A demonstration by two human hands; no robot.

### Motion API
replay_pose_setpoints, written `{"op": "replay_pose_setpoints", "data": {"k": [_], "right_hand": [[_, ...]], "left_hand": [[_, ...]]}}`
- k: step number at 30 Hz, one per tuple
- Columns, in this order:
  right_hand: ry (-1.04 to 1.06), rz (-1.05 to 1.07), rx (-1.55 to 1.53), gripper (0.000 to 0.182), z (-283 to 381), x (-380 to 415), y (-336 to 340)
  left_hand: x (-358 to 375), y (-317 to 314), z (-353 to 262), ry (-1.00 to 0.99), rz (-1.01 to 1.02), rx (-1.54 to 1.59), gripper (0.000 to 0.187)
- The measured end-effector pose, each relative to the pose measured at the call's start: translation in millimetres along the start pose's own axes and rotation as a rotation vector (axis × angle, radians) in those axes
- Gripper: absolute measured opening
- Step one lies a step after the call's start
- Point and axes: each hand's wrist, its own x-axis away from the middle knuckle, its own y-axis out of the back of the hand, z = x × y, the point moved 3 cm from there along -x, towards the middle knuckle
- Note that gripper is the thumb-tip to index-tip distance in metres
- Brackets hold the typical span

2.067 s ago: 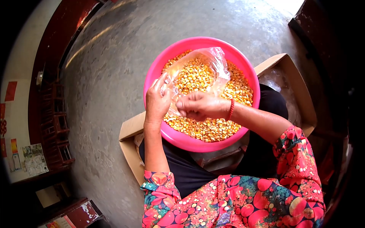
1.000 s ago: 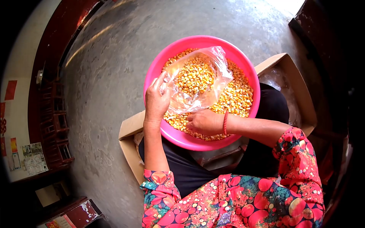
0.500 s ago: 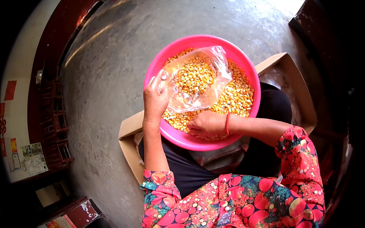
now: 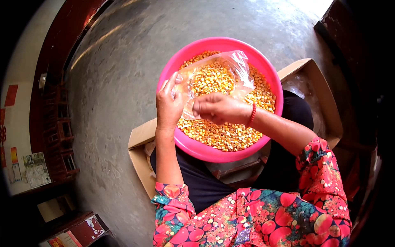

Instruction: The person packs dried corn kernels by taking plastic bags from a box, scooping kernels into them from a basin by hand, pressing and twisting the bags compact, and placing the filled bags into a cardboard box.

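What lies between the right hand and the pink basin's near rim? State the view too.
Loose corn kernels fill the stretch between the right hand and the near rim of the pink basin, in the head view.

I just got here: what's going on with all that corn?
A person sits with a pink basin of corn kernels. Their left hand holds the edge of a clear plastic bag, lying on the corn with kernels heaped inside. Their curled right hand is over the bag; whether it holds kernels is hidden.
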Motion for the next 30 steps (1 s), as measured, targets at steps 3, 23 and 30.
{"op": "replay_pose_setpoints", "data": {"k": [3, 23, 30], "right_hand": [[0.268, -0.283, -0.079, 0.017, 15, -26, 31], [0.191, 0.379, 1.066, 0.012, -21, 9, 5], [0.322, -0.013, 1.698, 0.008, -38, 25, 16]], "left_hand": [[1, 1, -6, -0.005, 0.005, -0.004, 0.046], [-2, -3, 14, -0.053, -0.086, -0.035, 0.042], [0, -4, 20, -0.026, -0.108, -0.004, 0.043]]}}
